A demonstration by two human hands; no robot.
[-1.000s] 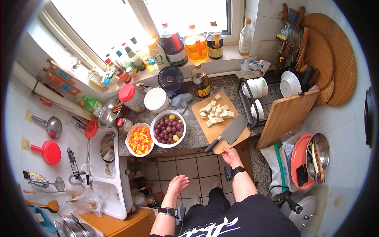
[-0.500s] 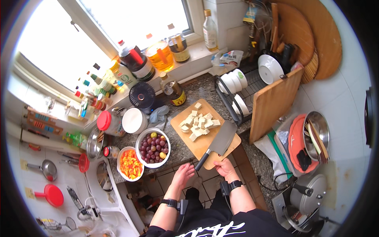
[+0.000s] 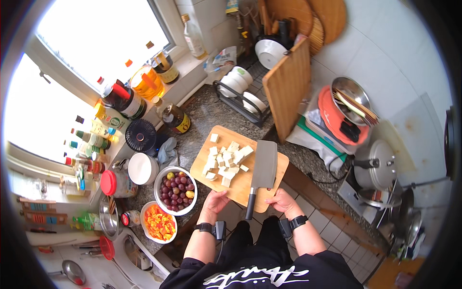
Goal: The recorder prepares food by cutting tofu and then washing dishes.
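The person's left hand (image 3: 215,201) and right hand (image 3: 283,201) both grip the near side of the cutting board (image 3: 241,193), one on each side of the cleaver (image 3: 264,166) — probably for keeping it level, since loose white cubes (image 3: 227,162) lie on it beside the flat blade. The board reaches over the edge of the counter (image 3: 199,108), where the fruit bowl (image 3: 182,212) stands to its left, seemingly out of the way.

White script lettering (image 3: 255,276) across black shirt (image 3: 320,267); printed yellow label (image 3: 183,126) on dark bottle (image 3: 170,113).
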